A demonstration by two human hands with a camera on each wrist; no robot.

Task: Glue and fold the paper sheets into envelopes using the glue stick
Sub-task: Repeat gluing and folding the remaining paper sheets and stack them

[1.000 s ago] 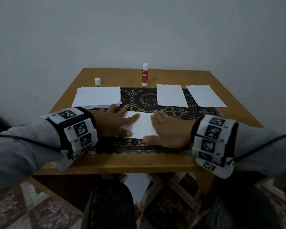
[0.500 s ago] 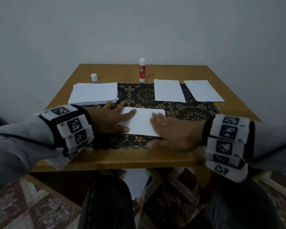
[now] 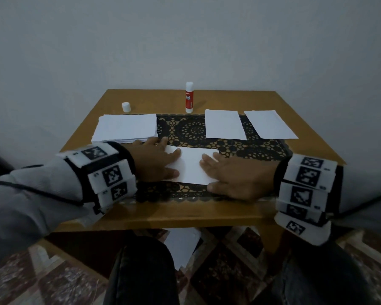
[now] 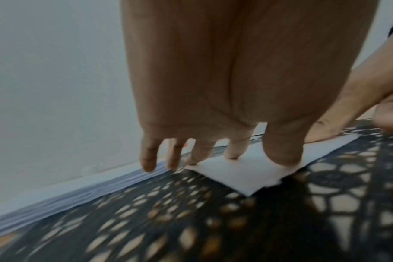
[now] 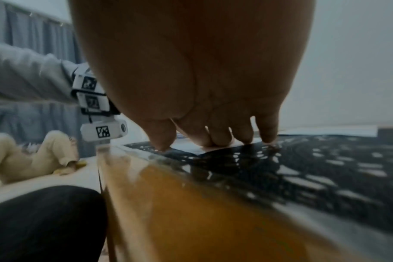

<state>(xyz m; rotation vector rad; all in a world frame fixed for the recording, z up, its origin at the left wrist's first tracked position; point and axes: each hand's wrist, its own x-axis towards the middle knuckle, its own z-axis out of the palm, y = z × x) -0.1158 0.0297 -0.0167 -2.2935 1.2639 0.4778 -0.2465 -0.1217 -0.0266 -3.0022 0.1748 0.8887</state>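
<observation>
Your left hand (image 3: 156, 160) and right hand (image 3: 235, 175) lie flat with fingers spread, pressing each end of the folded paper (image 3: 190, 166) near you so the glue sticks. The glue stick (image 3: 189, 97) stands far back.

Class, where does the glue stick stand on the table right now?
In the head view, the glue stick stands upright at the table's far edge, between its loose cap and two single sheets.
</observation>
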